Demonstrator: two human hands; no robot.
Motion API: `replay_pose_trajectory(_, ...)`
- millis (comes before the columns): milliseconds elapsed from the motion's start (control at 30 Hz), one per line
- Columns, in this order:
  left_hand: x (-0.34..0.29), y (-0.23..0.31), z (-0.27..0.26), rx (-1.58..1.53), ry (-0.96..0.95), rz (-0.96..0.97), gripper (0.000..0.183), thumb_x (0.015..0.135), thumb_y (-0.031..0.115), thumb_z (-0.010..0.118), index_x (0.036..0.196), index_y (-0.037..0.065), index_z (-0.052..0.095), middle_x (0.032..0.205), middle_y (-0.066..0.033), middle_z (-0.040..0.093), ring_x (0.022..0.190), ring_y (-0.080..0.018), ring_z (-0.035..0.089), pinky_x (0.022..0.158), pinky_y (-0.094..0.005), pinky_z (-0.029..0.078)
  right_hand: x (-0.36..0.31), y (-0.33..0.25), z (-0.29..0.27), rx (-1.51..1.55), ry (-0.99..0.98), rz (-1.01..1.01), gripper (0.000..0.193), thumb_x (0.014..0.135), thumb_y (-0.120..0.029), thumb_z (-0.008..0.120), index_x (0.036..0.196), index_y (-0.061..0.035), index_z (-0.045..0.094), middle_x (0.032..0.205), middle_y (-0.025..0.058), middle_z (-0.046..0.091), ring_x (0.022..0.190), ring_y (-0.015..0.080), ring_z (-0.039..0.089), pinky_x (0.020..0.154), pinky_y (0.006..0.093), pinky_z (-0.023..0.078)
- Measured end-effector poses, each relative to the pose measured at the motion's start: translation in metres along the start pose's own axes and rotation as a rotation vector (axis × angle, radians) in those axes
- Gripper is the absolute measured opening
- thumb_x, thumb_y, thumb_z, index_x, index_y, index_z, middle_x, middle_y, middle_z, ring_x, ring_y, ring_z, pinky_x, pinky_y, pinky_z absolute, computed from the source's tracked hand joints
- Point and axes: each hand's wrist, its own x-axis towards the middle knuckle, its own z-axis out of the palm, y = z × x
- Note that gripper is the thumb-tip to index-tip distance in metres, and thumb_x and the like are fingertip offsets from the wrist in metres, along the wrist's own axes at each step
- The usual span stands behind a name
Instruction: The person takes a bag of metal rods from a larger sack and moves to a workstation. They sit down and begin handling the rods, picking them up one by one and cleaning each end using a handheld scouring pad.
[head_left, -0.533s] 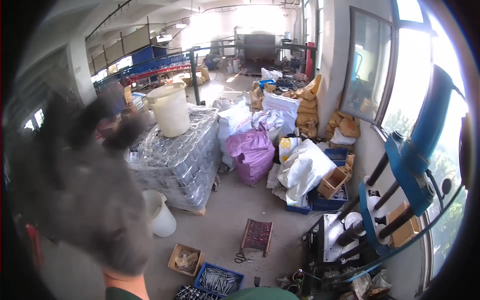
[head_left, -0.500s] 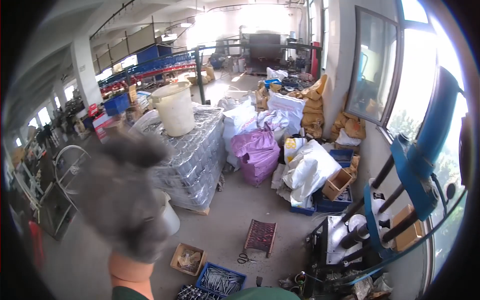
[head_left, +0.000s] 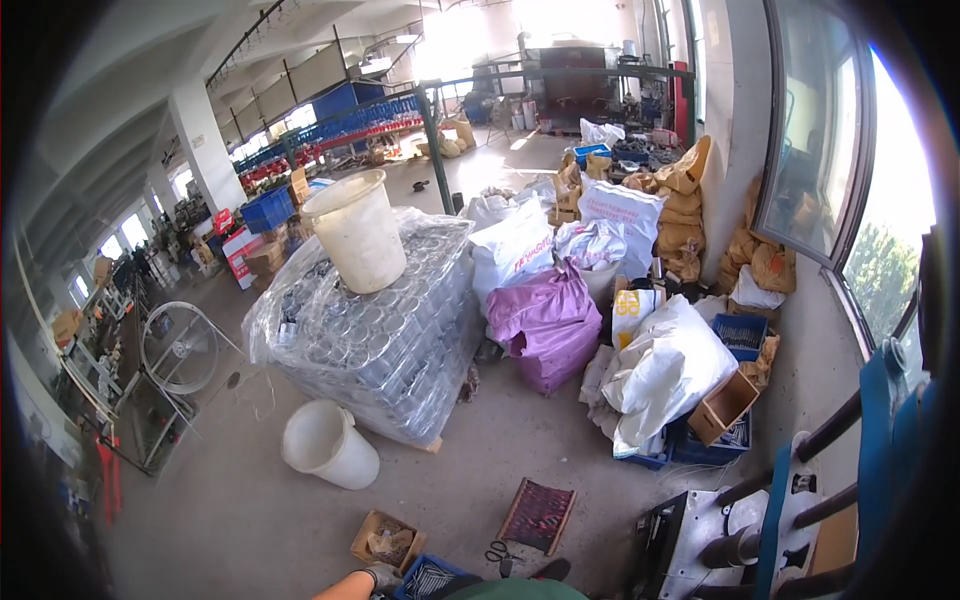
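Note:
My left hand (head_left: pixel 382 577), in a grey glove, is low at the bottom edge of the view. It lies beside a blue bin (head_left: pixel 425 578) of metal rods and just below a small open cardboard box (head_left: pixel 388 538) with clear plastic bags in it. How its fingers are set, and whether they touch anything, is too small to make out. My right hand is out of view. Black-handled scissors (head_left: pixel 499 556) lie on the floor right of the bin, close to a dark red woven seat (head_left: pixel 538 514) with wooden side bars.
A plastic-wrapped pallet of metal parts (head_left: pixel 385 345) carries a cream bucket (head_left: pixel 358 235). Another white bucket (head_left: pixel 330 446) stands before it. Purple (head_left: pixel 545 325) and white sacks (head_left: pixel 675 365) lie ahead. At right stands a blue-framed machine with dark rods (head_left: pixel 735 550), beneath an open window (head_left: pixel 815 130).
My gloved left hand, raised and blurred at the left before, has dropped to the bins at the bottom edge. The view has shifted, and the white bucket on the floor now shows fully.

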Motion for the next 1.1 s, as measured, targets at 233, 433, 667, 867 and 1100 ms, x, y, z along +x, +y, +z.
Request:
replay_pose_trajectory(233,-0.014,0.056,-0.045,-0.48,0.334,-0.135,0.052,0.088,0.034,0.074,0.129,0.003,0.068,0.12,-0.0169,0.073,0.108,-0.0283,0.07,0.095,-0.0381,0.052,0.099,-0.135,-0.076,0.035,-0.049,0.048,0.027,0.092,-0.028,0.07,0.106,-0.0051,0.074,0.102,0.0072,0.075,0.086,0.0241,0.07,0.077,0.0403,0.057)
replay_pose_trajectory(433,0.042,0.104,-0.128,-0.389,0.36,-0.153,0.055,0.092,0.043,0.066,0.135,0.008,0.065,0.134,-0.0188,0.066,0.126,-0.0351,0.061,0.11,-0.0409,0.044,0.169,-0.215,-0.112,0.201,-0.144,0.28,0.027,0.094,-0.029,0.069,0.105,-0.006,0.074,0.102,0.0064,0.075,0.086,0.0238,0.07,0.077,0.0399,0.057)
replay_pose_trajectory(667,0.288,0.083,-0.209,-0.212,0.337,0.009,0.064,0.09,0.048,0.067,0.14,0.01,0.06,0.143,-0.0221,0.058,0.135,-0.0389,0.053,0.113,-0.0437,0.041,0.214,-0.314,-0.118,0.104,0.079,-0.171,0.028,0.092,-0.019,0.065,0.116,-0.0102,0.075,0.111,0.0069,0.074,0.099,0.0213,0.069,0.088,0.0345,0.055)
replay_pose_trajectory(867,0.441,0.143,-0.378,-0.028,0.205,-0.066,0.068,0.094,0.045,0.061,0.155,0.023,0.041,0.158,-0.0255,0.037,0.136,-0.0459,0.049,0.113,-0.0504,0.043,0.288,-0.502,-0.037,-0.243,0.266,-0.613,0.02,0.084,-0.008,0.068,0.103,-0.0066,0.072,0.108,0.0099,0.072,0.104,0.0272,0.066,0.092,0.0355,0.054)
replay_pose_trajectory(1100,0.79,0.234,-0.484,-0.477,0.388,-0.031,0.078,0.086,0.041,0.075,0.155,0.032,0.041,0.167,-0.029,0.009,0.139,-0.0481,0.045,0.115,-0.0451,0.043,0.434,-0.639,0.026,0.364,0.01,0.198,0.027,0.092,-0.005,0.063,0.118,0.0005,0.068,0.106,0.0108,0.072,0.092,0.0225,0.069,0.083,0.0333,0.058)
